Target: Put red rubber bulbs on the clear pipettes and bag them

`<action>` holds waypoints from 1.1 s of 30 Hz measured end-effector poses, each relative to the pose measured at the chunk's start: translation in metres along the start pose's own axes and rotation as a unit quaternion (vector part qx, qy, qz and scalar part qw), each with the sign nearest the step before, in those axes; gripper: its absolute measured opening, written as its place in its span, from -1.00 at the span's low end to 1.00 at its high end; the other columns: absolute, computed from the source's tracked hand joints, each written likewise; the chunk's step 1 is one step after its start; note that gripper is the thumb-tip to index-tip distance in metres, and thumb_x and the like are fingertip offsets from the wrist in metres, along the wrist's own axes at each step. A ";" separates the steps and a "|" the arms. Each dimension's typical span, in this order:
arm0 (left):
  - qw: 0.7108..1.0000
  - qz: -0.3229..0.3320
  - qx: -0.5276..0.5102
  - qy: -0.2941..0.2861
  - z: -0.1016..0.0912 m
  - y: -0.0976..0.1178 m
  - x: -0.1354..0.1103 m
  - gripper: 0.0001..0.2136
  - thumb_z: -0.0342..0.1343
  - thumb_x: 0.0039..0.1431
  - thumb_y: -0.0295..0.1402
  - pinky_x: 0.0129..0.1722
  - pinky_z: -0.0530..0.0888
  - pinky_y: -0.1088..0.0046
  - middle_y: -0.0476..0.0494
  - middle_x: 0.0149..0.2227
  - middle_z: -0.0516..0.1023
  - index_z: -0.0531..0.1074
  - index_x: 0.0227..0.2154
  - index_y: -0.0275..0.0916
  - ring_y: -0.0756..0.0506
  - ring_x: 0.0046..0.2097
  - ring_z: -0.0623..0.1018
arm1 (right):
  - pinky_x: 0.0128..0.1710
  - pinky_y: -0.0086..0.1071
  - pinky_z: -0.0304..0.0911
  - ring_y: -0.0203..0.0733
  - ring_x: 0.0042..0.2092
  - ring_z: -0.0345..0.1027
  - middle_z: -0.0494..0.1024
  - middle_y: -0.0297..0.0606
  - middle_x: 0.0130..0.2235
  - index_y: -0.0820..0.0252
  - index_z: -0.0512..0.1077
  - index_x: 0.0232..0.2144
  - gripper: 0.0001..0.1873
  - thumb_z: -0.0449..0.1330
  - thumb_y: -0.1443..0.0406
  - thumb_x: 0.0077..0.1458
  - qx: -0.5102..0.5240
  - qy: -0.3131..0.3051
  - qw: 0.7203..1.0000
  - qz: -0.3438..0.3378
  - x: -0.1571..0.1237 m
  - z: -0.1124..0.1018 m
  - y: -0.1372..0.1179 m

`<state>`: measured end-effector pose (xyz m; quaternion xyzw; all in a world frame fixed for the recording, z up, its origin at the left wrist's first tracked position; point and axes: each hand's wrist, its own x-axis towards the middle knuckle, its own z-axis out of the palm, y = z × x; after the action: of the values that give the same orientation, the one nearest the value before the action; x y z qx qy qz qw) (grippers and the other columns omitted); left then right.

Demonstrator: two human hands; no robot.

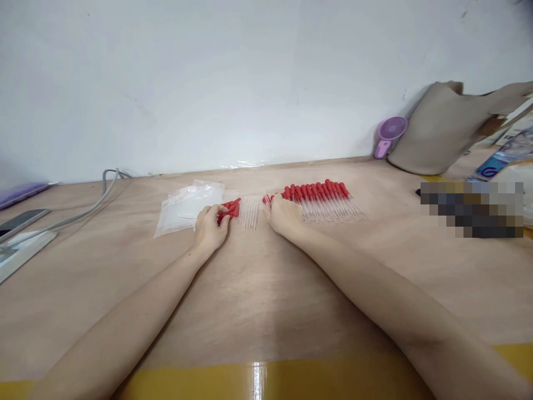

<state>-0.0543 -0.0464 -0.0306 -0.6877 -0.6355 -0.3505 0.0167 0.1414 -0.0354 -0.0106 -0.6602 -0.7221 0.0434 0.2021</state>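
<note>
My left hand [210, 226] rests on the wooden table [258, 289] with its fingers curled round a small bunch of red-bulbed droppers [230, 210]. Their clear glass tips [249, 214] lie fanned out to the right. My right hand [282, 214] lies closed over the left end of a long row of red-bulbed droppers [322, 197], fingers pressed on a few of them. A pile of clear plastic bags [187, 208] lies just left of my left hand.
A beige bag [441, 130] and a small purple fan [389, 133] stand at the back right against the white wall. A grey cable [97, 203], a phone [20, 220] and a white flat object [20, 250] lie at the left. Yellow tape [258, 378] edges the table front.
</note>
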 end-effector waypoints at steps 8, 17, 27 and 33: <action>0.992 0.076 -0.053 0.080 -0.002 0.012 -0.010 -0.83 0.04 0.08 -0.36 -0.26 0.39 0.36 -0.15 -0.29 0.46 0.38 -0.26 -0.28 -0.10 -0.28 0.43 | -0.31 -0.33 0.23 -0.16 -0.30 0.33 0.44 -0.13 -0.36 0.26 0.28 -0.32 -0.82 -0.10 0.32 0.15 0.162 0.159 0.952 -0.205 -0.026 0.008 0.054; 0.950 0.240 -0.145 -0.135 -0.002 0.061 -0.051 -0.78 -0.04 0.19 -0.40 -0.21 0.40 0.43 -0.14 -0.25 0.47 0.45 -0.17 -0.22 -0.04 -0.24 0.46 | -0.21 -0.33 0.26 -0.21 -0.19 0.34 0.45 -0.17 -0.23 0.18 0.33 -0.17 -0.69 -0.12 0.46 0.12 0.150 0.157 0.924 -0.316 -0.066 -0.014 0.109; 0.955 0.098 -0.212 -0.183 0.001 0.071 -0.055 -0.86 0.01 0.15 -0.29 -0.41 0.35 0.47 -0.05 -0.42 0.43 0.36 -0.33 -0.25 0.00 -0.41 0.40 | -0.21 -0.30 0.17 -0.19 -0.21 0.35 0.50 -0.23 -0.25 0.18 0.36 -0.21 -0.78 -0.05 0.30 0.18 0.101 0.105 0.934 -0.327 -0.064 -0.015 0.099; 0.918 0.056 -0.327 -0.219 0.004 0.072 -0.057 -0.87 -0.05 0.19 -0.28 -0.30 0.39 0.42 -0.07 -0.39 0.43 0.24 -0.30 -0.23 -0.02 -0.33 0.45 | -0.19 -0.32 0.17 -0.24 -0.22 0.36 0.52 -0.26 -0.25 0.16 0.39 -0.20 -0.77 -0.03 0.28 0.19 0.144 0.104 0.931 -0.318 -0.068 -0.017 0.092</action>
<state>0.0146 -0.1072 -0.0322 -0.7489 -0.4339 -0.3777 -0.3289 0.2362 -0.0934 -0.0411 -0.3608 -0.8552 0.0112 0.3718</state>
